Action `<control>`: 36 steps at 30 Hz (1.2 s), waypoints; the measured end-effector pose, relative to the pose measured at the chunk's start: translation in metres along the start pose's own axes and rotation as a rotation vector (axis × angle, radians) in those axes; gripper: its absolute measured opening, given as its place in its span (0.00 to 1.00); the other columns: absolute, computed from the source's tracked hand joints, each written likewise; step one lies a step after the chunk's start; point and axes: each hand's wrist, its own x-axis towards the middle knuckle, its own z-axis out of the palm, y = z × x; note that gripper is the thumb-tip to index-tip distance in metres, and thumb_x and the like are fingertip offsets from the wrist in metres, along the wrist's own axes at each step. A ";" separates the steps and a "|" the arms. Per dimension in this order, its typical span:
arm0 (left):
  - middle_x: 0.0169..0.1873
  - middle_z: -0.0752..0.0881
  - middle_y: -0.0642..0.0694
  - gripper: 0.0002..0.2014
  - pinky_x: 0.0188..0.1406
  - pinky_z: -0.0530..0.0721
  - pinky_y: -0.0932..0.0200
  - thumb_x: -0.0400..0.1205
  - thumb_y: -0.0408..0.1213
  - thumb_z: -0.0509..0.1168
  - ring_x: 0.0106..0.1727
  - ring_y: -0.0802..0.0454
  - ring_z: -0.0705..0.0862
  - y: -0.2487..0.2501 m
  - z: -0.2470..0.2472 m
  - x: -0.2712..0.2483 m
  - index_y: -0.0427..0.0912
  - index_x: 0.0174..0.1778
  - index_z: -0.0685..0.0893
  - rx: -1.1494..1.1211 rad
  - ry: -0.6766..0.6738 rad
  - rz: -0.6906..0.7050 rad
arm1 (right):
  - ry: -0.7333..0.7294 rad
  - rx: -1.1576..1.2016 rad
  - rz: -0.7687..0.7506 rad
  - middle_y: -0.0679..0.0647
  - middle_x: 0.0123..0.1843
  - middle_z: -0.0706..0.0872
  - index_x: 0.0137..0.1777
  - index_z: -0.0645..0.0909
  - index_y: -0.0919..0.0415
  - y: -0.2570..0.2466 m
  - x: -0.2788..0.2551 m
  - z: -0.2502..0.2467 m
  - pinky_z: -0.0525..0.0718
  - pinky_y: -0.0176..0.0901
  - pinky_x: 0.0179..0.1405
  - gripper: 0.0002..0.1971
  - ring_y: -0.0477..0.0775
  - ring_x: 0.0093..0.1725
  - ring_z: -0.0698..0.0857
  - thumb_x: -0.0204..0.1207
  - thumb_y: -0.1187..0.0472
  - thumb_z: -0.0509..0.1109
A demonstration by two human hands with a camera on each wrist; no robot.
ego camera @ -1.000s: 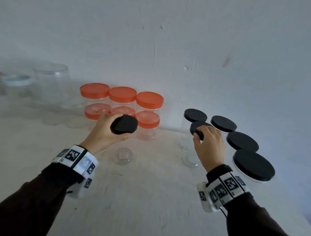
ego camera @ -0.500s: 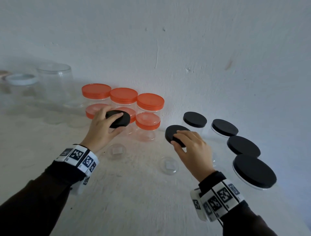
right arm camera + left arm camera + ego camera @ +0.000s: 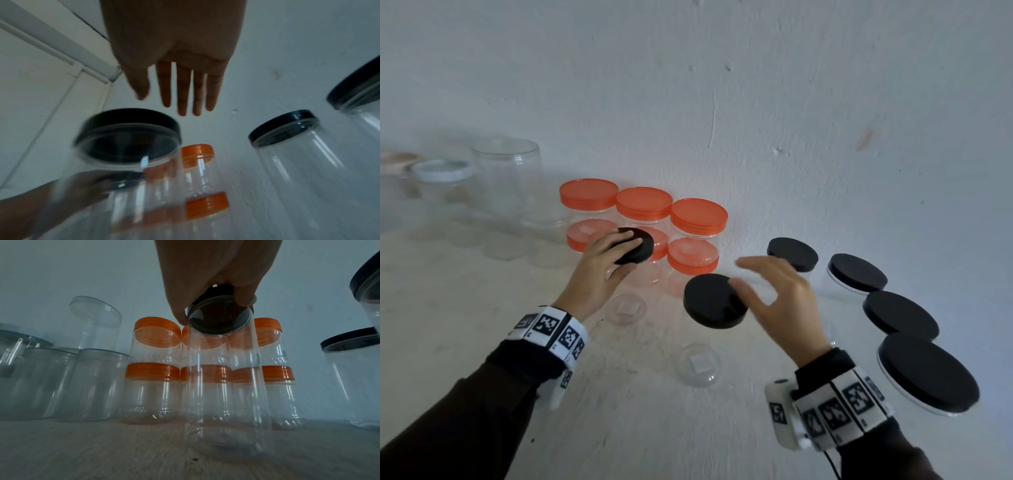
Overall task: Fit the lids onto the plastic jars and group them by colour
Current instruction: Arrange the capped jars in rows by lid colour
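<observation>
My left hand (image 3: 619,253) grips a black lid (image 3: 642,245) on top of a tall clear jar (image 3: 224,386) that stands in front of the orange group. In the left wrist view the fingers curl round that lid (image 3: 220,316). My right hand (image 3: 767,291) hovers open with straight fingers (image 3: 185,91), just right of a second black-lidded jar (image 3: 715,301) that stands alone mid-table. Several orange-lidded jars (image 3: 643,205) stand in two rows against the wall. Several black-lidded jars (image 3: 856,274) curve along the right side.
Lidless clear jars (image 3: 506,178) and one jar with a pale lid (image 3: 441,169) stand at the far left by the wall. A large black-lidded jar (image 3: 928,373) sits close to my right wrist. The white wall runs right behind all the jars.
My right hand carried a black-lidded jar leftward out of the black group to mid-table and let go, its fingers now straight. My left hand still holds its lid.
</observation>
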 end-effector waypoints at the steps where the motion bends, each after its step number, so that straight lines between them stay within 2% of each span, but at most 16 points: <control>1: 0.63 0.70 0.66 0.19 0.71 0.60 0.58 0.78 0.32 0.67 0.71 0.49 0.67 -0.002 0.001 0.000 0.41 0.66 0.80 -0.006 0.008 0.000 | 0.053 -0.054 0.050 0.50 0.52 0.88 0.54 0.85 0.59 0.010 0.006 -0.001 0.81 0.41 0.52 0.15 0.52 0.54 0.83 0.74 0.50 0.68; 3: 0.64 0.69 0.67 0.19 0.72 0.58 0.60 0.78 0.32 0.67 0.72 0.52 0.65 -0.005 0.003 0.000 0.42 0.67 0.79 -0.009 0.011 -0.001 | 0.084 -0.188 0.224 0.54 0.58 0.85 0.57 0.83 0.61 0.030 0.016 -0.001 0.81 0.47 0.49 0.13 0.57 0.59 0.79 0.75 0.57 0.71; 5: 0.64 0.71 0.63 0.19 0.72 0.58 0.60 0.79 0.33 0.67 0.72 0.54 0.64 -0.007 0.004 -0.002 0.42 0.67 0.79 -0.006 0.013 0.004 | 0.026 -0.288 0.387 0.54 0.67 0.79 0.64 0.80 0.61 0.047 0.022 0.001 0.75 0.44 0.50 0.17 0.59 0.68 0.71 0.75 0.59 0.71; 8: 0.65 0.74 0.54 0.22 0.72 0.56 0.65 0.80 0.48 0.61 0.72 0.56 0.63 -0.008 0.004 -0.004 0.43 0.67 0.79 0.005 0.024 0.009 | -0.056 -0.305 0.454 0.56 0.75 0.71 0.69 0.76 0.63 0.062 0.028 0.005 0.72 0.47 0.62 0.21 0.58 0.76 0.64 0.77 0.60 0.69; 10: 0.66 0.74 0.52 0.27 0.73 0.54 0.70 0.80 0.56 0.56 0.72 0.57 0.63 -0.008 0.005 -0.005 0.42 0.67 0.79 0.017 0.036 0.021 | -0.043 -0.289 0.479 0.58 0.74 0.73 0.68 0.77 0.65 0.068 0.028 0.009 0.71 0.47 0.63 0.20 0.59 0.75 0.65 0.77 0.61 0.69; 13: 0.65 0.76 0.49 0.31 0.72 0.52 0.75 0.81 0.61 0.51 0.71 0.58 0.63 -0.007 0.007 -0.005 0.41 0.66 0.80 0.019 0.056 0.033 | 0.038 -0.250 0.453 0.61 0.67 0.80 0.63 0.81 0.67 0.076 0.027 0.016 0.68 0.41 0.57 0.15 0.61 0.70 0.71 0.77 0.66 0.68; 17: 0.64 0.78 0.44 0.31 0.72 0.51 0.75 0.81 0.61 0.51 0.71 0.59 0.63 -0.007 0.011 -0.003 0.39 0.65 0.81 0.028 0.083 0.030 | 0.029 -0.192 0.348 0.62 0.63 0.83 0.60 0.83 0.67 0.082 0.029 0.024 0.68 0.37 0.60 0.14 0.62 0.67 0.75 0.75 0.67 0.70; 20: 0.63 0.78 0.45 0.30 0.71 0.51 0.75 0.81 0.61 0.51 0.70 0.59 0.63 -0.008 0.015 -0.002 0.39 0.64 0.81 0.040 0.108 0.020 | 0.014 -0.187 0.303 0.63 0.62 0.84 0.60 0.84 0.68 0.084 0.033 0.027 0.69 0.40 0.63 0.14 0.63 0.66 0.77 0.74 0.67 0.71; 24: 0.63 0.78 0.45 0.25 0.71 0.57 0.64 0.79 0.54 0.57 0.69 0.58 0.63 -0.007 0.018 -0.002 0.40 0.63 0.82 0.040 0.125 -0.011 | -0.023 -0.154 0.298 0.62 0.63 0.84 0.60 0.84 0.68 0.085 0.041 0.029 0.71 0.43 0.66 0.15 0.61 0.67 0.78 0.73 0.65 0.73; 28: 0.63 0.78 0.45 0.24 0.70 0.57 0.61 0.78 0.52 0.57 0.69 0.58 0.63 -0.006 0.019 -0.002 0.40 0.63 0.82 0.041 0.131 -0.019 | -0.047 -0.104 0.293 0.62 0.62 0.85 0.59 0.84 0.68 0.083 0.051 0.034 0.69 0.37 0.67 0.16 0.59 0.67 0.79 0.72 0.65 0.75; 33: 0.62 0.79 0.43 0.23 0.71 0.51 0.75 0.78 0.51 0.58 0.68 0.58 0.63 -0.005 0.019 -0.002 0.39 0.62 0.82 0.060 0.141 -0.013 | -0.073 -0.096 0.287 0.61 0.63 0.84 0.60 0.84 0.67 0.082 0.058 0.043 0.71 0.40 0.69 0.16 0.58 0.68 0.79 0.72 0.64 0.75; 36: 0.61 0.79 0.43 0.23 0.71 0.51 0.75 0.78 0.49 0.58 0.69 0.57 0.64 -0.003 0.019 -0.001 0.38 0.61 0.83 0.051 0.149 -0.016 | -0.064 -0.077 0.296 0.61 0.64 0.84 0.60 0.84 0.67 0.080 0.060 0.045 0.71 0.41 0.69 0.16 0.58 0.68 0.78 0.72 0.65 0.74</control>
